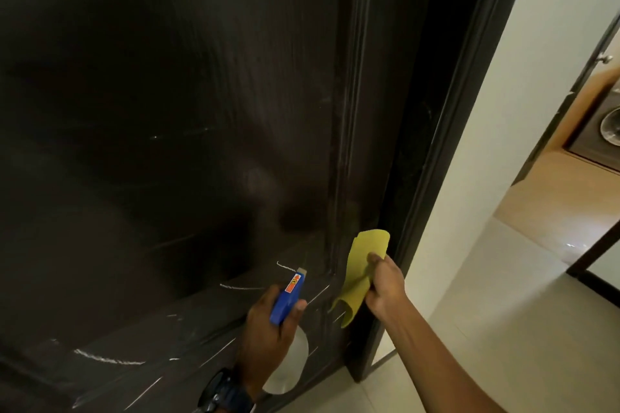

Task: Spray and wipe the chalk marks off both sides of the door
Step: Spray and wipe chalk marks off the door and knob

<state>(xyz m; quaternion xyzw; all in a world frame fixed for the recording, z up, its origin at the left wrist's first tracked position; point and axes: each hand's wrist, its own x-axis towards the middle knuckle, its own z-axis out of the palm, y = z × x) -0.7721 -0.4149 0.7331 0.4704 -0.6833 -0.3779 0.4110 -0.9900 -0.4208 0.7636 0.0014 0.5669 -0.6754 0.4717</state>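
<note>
Item 1: door point(167, 111), dark brown, wood-grain face, filling the left and centre of the view. White chalk marks point(107, 358) lie across its lower part: one long curved stroke well to the left of the left grip, shorter strokes just above and beside the spray nozzle.

Item 2: spray bottle point(287, 300), blue trigger head with an orange label and a pale nozzle aimed at the door; its clear rounded body shows below the hand. The left hand point(268, 335) forms a grip clamped round the bottle's neck, one finger curled across the front of the trigger head. A dark wristwatch point(223, 394) sits on that wrist.

Item 3: yellow cloth point(360, 275), folded and hanging loose, just right of the spray bottle and next to the door's edge. The right hand point(385, 285) forms a grip clamped on its right side, thumb on top. Whether the cloth touches the door cannot be told.

Item 4: door frame point(446, 144), dark, right of the right grip.

Item 5: white wall point(523, 94) and pale tiled floor point(503, 329) beyond the frame.
</note>
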